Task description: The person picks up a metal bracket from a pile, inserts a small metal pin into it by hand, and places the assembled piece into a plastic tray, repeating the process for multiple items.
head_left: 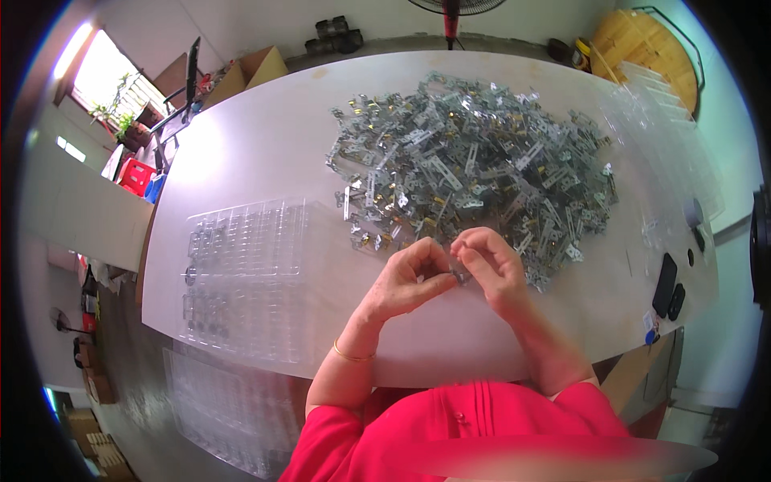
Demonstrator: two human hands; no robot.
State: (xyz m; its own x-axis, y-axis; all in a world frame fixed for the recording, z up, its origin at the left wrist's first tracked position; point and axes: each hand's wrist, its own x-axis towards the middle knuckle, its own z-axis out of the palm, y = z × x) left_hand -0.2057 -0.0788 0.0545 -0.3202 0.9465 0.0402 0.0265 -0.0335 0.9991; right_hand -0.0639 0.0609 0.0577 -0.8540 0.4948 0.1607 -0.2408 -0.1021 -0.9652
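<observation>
Both my hands meet at the near edge of a big heap of small silver metal brackets (458,161), some with brass-coloured bits. My left hand (414,277), with a thin bangle on its wrist, is closed in a pinch. At its fingertips a small grey metal part (460,278) shows, mostly covered by the fingers. Close beside it, my right hand (494,265) has its thumb and fingers drawn together; what lies between them is hidden. To the left, a clear plastic tray (303,241) with rows of compartments holds small dark parts.
The heap lies on a white table (241,153). More clear trays (666,161) are stacked at the right edge, near a black phone-like object (665,285). Another clear tray (229,414) sits below the table's front left edge. A fan (451,16) stands behind the table.
</observation>
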